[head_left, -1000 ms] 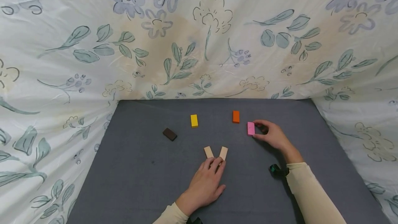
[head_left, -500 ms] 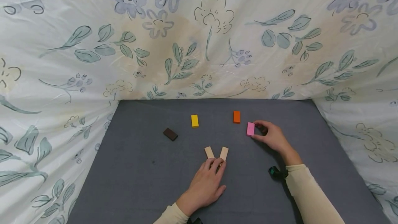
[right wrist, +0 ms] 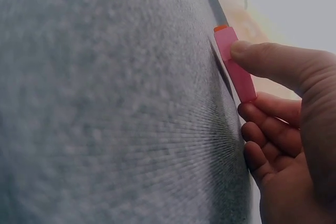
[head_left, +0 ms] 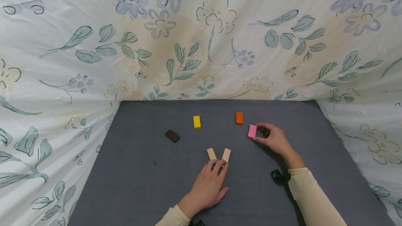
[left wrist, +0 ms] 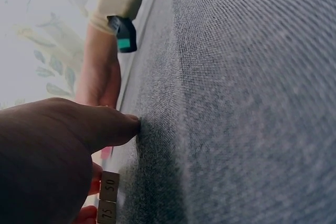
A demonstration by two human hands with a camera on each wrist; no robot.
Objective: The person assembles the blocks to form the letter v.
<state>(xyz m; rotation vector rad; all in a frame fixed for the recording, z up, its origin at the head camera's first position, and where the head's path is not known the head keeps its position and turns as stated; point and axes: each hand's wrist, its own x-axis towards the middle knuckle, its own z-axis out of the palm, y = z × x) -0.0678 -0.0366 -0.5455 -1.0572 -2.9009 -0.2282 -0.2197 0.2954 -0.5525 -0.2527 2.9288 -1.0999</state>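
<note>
Pinched at its right side by the thumb and forefinger of my right hand (head_left: 276, 142) is a pink block (head_left: 252, 132), slightly turned on the grey cloth. In the right wrist view the thumb presses one face of this pink block (right wrist: 236, 66), with a forefinger at its near end. My left hand (head_left: 205, 186) lies palm down, fingers extended, fingertips resting on the near ends of two pale wooden blocks (head_left: 226, 154) that spread in a V. Up close in the left wrist view, the ends of these wooden blocks (left wrist: 109, 186) carry the numbers 50 and 75.
An orange block (head_left: 239, 118) lies just behind and left of the pink one. Farther left are a yellow block (head_left: 196, 122) and a dark brown block (head_left: 172, 135). A flowered curtain (head_left: 188, 62) hangs along the back and sides of the grey cloth (head_left: 141, 177).
The pink block has slid slightly left and toward the near side, tilting a little, with my right hand moving along with it. My left hand and the wooden blocks have stayed put.
</note>
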